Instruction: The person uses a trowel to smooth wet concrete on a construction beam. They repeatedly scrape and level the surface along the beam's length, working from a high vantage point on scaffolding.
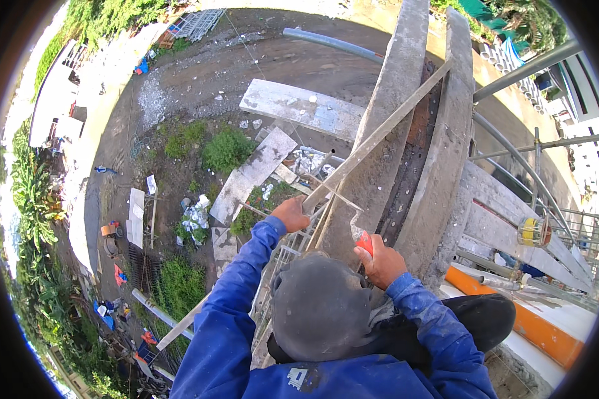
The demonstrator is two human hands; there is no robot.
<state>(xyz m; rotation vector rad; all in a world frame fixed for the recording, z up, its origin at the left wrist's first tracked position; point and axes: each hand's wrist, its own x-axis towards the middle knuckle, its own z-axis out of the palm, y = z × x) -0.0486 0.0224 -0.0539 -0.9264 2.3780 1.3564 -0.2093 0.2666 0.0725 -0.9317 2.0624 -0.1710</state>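
My left hand (291, 214) is closed round the lower end of a long, narrow wooden batten (386, 130). The batten slants up and to the right across a dusty concrete beam (386, 100), its far end over a second concrete edge (446, 126). My right hand (383, 261) grips a small trowel by its red handle (364, 242). Pale mortar seems to coat the trowel's blade (355, 226), which points at the beam's near end. A thin stick (339, 194) lies close to the blade. Below my hands, a dusty grey rounded thing (321, 306) hides part of the beam.
Between the concrete edges runs a dark gap (406, 173) with rubble in it. Scaffold pipes (526, 70) and planks (506, 226) stand at right, with an orange beam (546, 332) below. Far down at left lie ground, bushes (227, 149) and pale boards (299, 106).
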